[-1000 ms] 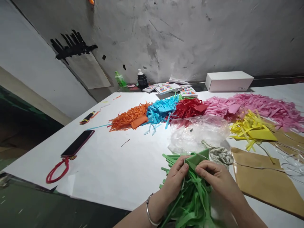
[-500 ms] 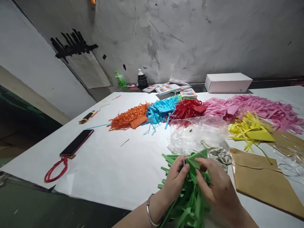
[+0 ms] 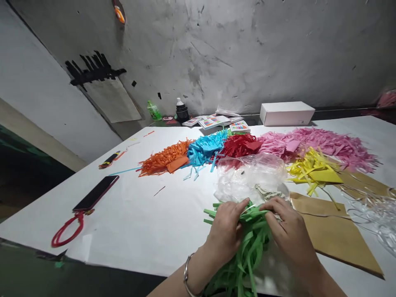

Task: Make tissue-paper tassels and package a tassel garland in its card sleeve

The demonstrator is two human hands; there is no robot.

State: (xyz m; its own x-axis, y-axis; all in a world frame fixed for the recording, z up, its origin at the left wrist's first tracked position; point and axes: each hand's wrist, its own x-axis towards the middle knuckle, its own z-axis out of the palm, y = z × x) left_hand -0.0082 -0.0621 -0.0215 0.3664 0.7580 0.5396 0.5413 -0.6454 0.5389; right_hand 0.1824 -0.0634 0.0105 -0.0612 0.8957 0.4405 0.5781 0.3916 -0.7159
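A bunch of green fringed paper strips (image 3: pixel 247 251) hangs over the table's front edge between my hands. My left hand (image 3: pixel 226 227) is closed around its upper left side, thumb pointing up and away from me. With thumb and fingertips, my right hand (image 3: pixel 286 225) pinches the strips at the upper right. A thin pale strand (image 3: pixel 250 207) shows between the two hands. Just beyond them lie a clear plastic bag (image 3: pixel 250 175) and a crumpled pale cloth (image 3: pixel 267 193), partly hidden by my right hand.
Orange (image 3: pixel 167 156), blue (image 3: pixel 207 146), red (image 3: pixel 239 146), pink (image 3: pixel 328 144) and yellow (image 3: pixel 317 169) fringe bunches line the white table. Brown cardboard (image 3: pixel 337 235) and clear cord (image 3: pixel 379 216) lie right; a phone (image 3: pixel 95 193) lies left. A white box (image 3: pixel 287 114) stands at the back.
My hands have turned the green bunch, so its folded flat top no longer shows and loose strips face up. My right hand has shifted its grip. The view has tilted slightly upward.
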